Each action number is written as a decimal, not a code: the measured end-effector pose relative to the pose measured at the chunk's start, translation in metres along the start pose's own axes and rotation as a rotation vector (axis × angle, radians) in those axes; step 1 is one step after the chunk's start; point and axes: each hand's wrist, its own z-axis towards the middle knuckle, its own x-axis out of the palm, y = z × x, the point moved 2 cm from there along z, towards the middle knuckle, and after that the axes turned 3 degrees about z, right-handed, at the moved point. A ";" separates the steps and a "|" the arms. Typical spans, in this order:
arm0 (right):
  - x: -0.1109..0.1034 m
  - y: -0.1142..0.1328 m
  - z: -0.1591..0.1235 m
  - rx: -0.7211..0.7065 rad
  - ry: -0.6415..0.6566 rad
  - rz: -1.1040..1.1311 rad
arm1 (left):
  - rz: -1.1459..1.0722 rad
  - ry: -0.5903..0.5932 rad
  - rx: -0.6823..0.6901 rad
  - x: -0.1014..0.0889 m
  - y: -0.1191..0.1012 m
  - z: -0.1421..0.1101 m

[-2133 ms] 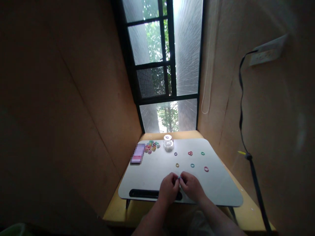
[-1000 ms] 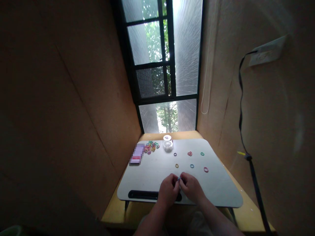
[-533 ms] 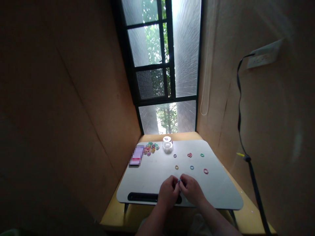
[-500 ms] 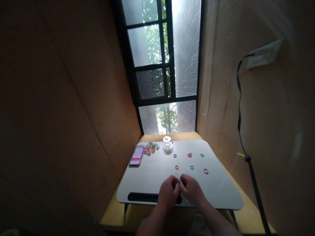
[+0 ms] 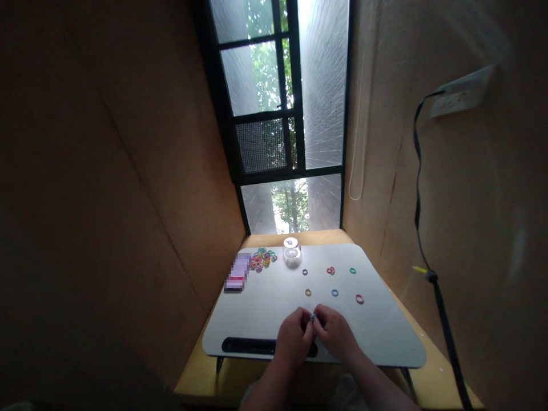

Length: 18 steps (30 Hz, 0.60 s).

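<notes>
My left hand (image 5: 295,333) and my right hand (image 5: 334,330) meet over the front of the white lap table (image 5: 248,317). Both are closed, thumbs and fingertips pinching a small bluish hair tie (image 5: 313,317) between them, mostly hidden by the fingers. Just beyond them lie single hair ties in two rows: yellow (image 5: 308,292), blue (image 5: 334,293) and pink-red (image 5: 359,298) in the nearer row. Purple (image 5: 305,272), red (image 5: 331,270) and green (image 5: 353,270) ones form the farther row.
A pile of mixed-colour hair ties (image 5: 262,260) sits at the far left, beside a blurred-out phone-shaped object (image 5: 238,273). A clear jar (image 5: 292,255) stands at the back. Along the front edge runs a black slot (image 5: 248,345). A black cord (image 5: 417,200) hangs at right.
Both hands stay together at nearly the same spot, with the fingertips shifting slightly around the small hair tie. The view has moved a little; the rings on the table lie as before.
</notes>
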 end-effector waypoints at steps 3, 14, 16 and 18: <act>0.000 0.000 0.000 0.003 0.008 0.002 | 0.000 0.005 -0.001 -0.001 -0.001 0.000; -0.001 -0.001 0.001 0.009 0.015 0.016 | -0.007 0.011 0.005 -0.003 -0.004 -0.001; -0.002 0.000 0.002 0.015 0.021 0.019 | -0.001 0.019 0.001 -0.003 -0.005 0.000; -0.003 0.002 0.003 0.023 0.027 0.022 | 0.009 0.027 -0.004 -0.003 -0.004 0.000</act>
